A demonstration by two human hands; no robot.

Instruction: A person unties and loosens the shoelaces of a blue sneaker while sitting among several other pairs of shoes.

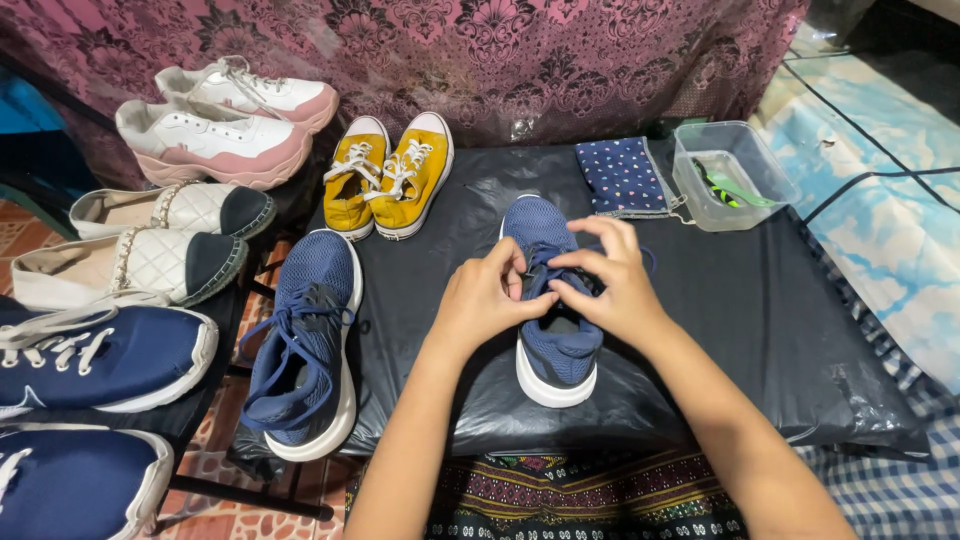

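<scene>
A blue mesh sneaker (552,340) with a white sole lies toe-away on a black plastic sheet (740,320). My left hand (483,297) and my right hand (610,280) meet over its tongue, each pinching the dark blue laces between thumb and fingers. The lace ends are mostly hidden under my fingers. Its matching blue sneaker (303,340) lies to the left at the sheet's edge, laces loosely tied.
A pair of yellow canvas sneakers (390,175) stands at the back. White-and-pink sneakers (225,125), quilted beige flats (150,240) and navy sneakers (95,355) line the left. A dotted blue cloth (622,175) and a clear plastic tub (730,175) sit back right.
</scene>
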